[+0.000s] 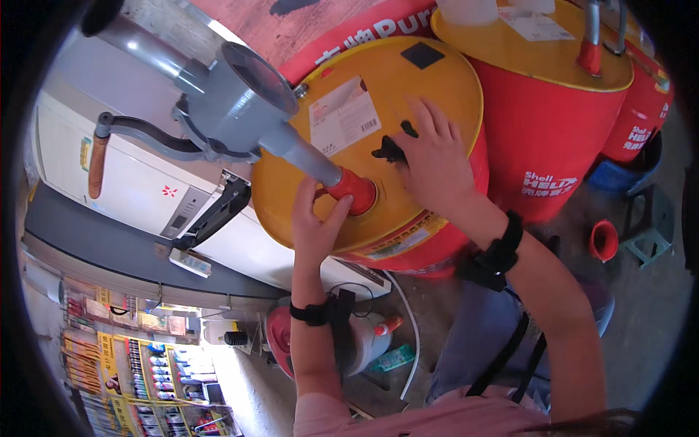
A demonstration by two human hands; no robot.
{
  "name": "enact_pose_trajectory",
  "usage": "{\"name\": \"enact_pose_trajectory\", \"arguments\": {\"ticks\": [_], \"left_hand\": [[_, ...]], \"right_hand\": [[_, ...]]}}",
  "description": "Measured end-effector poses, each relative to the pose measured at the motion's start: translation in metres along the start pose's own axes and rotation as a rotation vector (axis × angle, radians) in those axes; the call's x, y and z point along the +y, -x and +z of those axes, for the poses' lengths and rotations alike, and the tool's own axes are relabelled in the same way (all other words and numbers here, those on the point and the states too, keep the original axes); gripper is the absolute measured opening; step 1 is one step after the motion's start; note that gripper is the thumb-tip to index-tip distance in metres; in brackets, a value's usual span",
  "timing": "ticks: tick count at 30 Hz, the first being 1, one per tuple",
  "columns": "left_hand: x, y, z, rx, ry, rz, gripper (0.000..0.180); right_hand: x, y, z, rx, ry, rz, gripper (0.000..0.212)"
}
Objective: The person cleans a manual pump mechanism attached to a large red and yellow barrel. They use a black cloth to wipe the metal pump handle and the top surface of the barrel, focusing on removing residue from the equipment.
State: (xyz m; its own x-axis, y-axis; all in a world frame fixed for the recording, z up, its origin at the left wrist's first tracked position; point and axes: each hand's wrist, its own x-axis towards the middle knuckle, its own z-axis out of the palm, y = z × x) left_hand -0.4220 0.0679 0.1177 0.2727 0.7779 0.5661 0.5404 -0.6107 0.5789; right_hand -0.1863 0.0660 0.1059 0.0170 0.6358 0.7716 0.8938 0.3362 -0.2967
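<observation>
A grey hand-crank pump (pixel 240 102) stands on a drum with a yellow top (pixel 291 197) and red side. Its pipe enters the drum through a red collar (pixel 357 193). My left hand (pixel 317 211) is closed on that collar, thumb on one side and fingers on the other. Farther right, my right hand (pixel 440 160) lies over the yellow lid with its fingers stretched forward. A crumpled black cloth (pixel 393 149) sticks out from under its thumb side; the palm hides the rest. A paper label (pixel 346 116) and a dark square patch (pixel 422 55) are on the lid.
The pump's crank has a wooden handle (pixel 96 167). More red drums (pixel 550 138) stand to the right, near a red funnel (pixel 603 240) and a green stool (pixel 648 226). A white cabinet (pixel 124 167) is left; stocked shelves (pixel 153 371) are lower left. A pale hose (pixel 411 328) lies below.
</observation>
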Motion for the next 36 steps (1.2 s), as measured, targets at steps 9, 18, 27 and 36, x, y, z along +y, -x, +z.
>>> {"name": "enact_pose_trajectory", "arguments": {"ticks": [9,18,27,36], "left_hand": [[0.008,-0.001,0.001,0.050,-0.183,0.140,0.040],[0.008,0.008,-0.003,0.196,0.127,0.084,0.039],[-0.002,0.010,-0.009,0.362,0.344,-0.046,0.048],[-0.007,0.007,-0.009,0.406,0.337,-0.076,0.046]], "right_hand": [[-0.052,-0.010,-0.002,-0.175,-0.441,0.237,0.043],[-0.096,0.020,0.008,0.007,-0.537,0.253,0.038],[-0.136,0.052,-0.004,-0.123,-1.114,0.302,0.052],[-0.041,0.092,-0.065,-0.392,-1.899,0.659,0.028]]}}
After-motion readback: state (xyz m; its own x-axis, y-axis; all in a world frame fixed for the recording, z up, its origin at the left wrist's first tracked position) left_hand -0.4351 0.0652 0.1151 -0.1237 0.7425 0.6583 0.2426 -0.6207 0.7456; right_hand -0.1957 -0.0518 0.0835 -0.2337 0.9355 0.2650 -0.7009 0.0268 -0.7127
